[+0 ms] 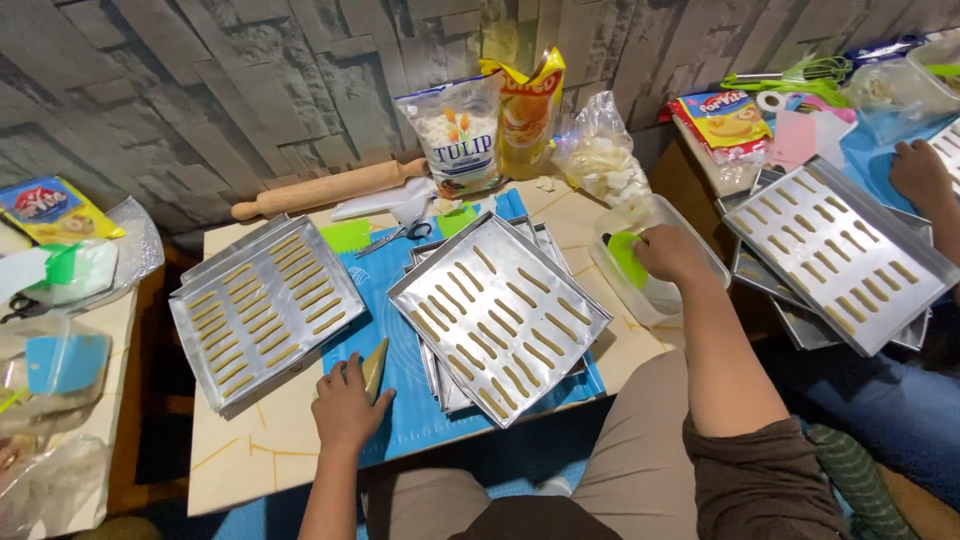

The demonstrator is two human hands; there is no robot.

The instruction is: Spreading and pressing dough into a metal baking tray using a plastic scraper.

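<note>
Two hands at a low baking table.
Left hand [345, 402] grips piping bag [374, 367], tip pointing up and away; right hand [672, 253] clasps green scraper [627, 256] in a clear tub [650, 290].

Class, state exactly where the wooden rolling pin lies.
In the head view, the rolling pin lies at the table's far left edge against the stone-pattern wall, behind the left baking tray.

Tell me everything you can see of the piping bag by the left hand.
The piping bag is a small cone, tan from the dough that seems to fill it, apparently of thin clear plastic. It lies on the blue mat, its pointed end aimed away from the person, between the two metal trays of piped dough strips. The left hand rests on the mat with its fingers against the bag's wide end; whether it actually grips the bag is unclear.
</note>
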